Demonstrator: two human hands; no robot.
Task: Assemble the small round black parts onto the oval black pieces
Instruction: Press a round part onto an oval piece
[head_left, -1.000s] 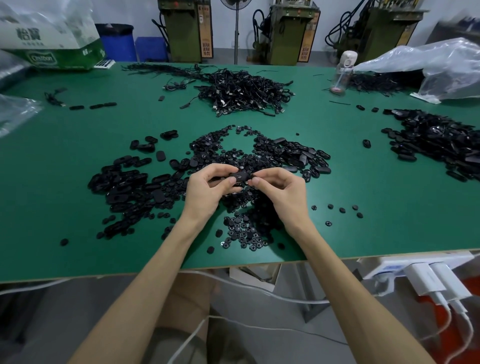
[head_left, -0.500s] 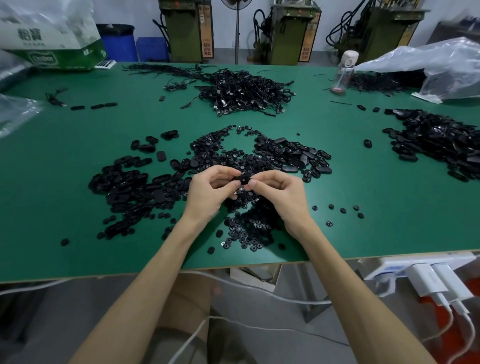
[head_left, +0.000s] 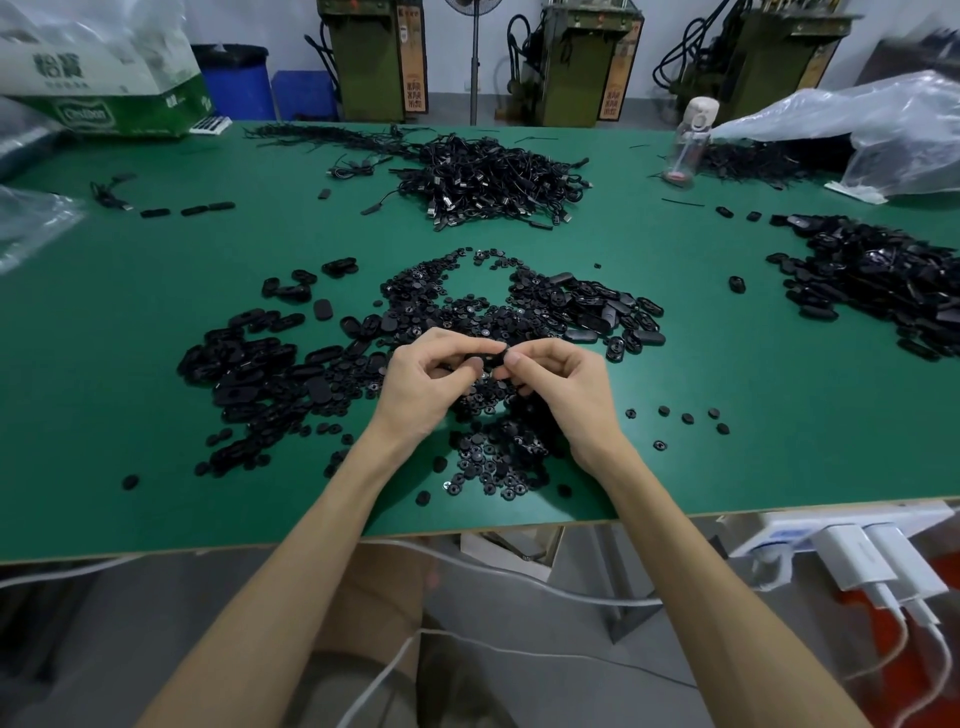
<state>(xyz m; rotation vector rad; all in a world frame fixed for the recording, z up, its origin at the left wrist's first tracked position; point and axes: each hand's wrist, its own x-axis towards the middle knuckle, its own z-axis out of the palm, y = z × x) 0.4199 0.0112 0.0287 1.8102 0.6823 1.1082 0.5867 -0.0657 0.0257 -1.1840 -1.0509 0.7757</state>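
Head view.

- Counter (head_left: 156, 467): green top, carries all the stock listed below.
- Left hand (head_left: 426, 384): raised just over the middle of the counter, fingers curled. Its grip, thumb and forefinger, is closed on the left end of one oval black piece (head_left: 485, 357).
- Right hand (head_left: 561, 389): facing the left hand, fingers curled. Its grip is pinched on the right end of the same piece, fingertips (head_left: 514, 358) touching it.
- Oval black piece: lies level between the two grips, bridging the gap between the hands, above the central pile. Whether a round part sits on it cannot be told; the fingers hide most of it.
- Small round black parts (head_left: 493, 457): a dense pile under and in front of the hands, reaching the near edge of the counter. A few strays (head_left: 687, 417) lie apart on the right.
- Oval black pieces, left lot (head_left: 260, 364): spread beside the left hand.
- Oval black pieces, right lot (head_left: 597, 312): behind the right hand, mixed with round parts.
- Far-right heap (head_left: 883, 280): black parts, well apart from the hands.
- Cable heap (head_left: 493, 182): tangled black leads, far centre.
- Clear bottle (head_left: 693, 140) and plastic bag (head_left: 857, 124): far right.
- Carton (head_left: 104, 78): far left corner.
- Power strip (head_left: 841, 551): below the counter edge on the right, white plugs in it.
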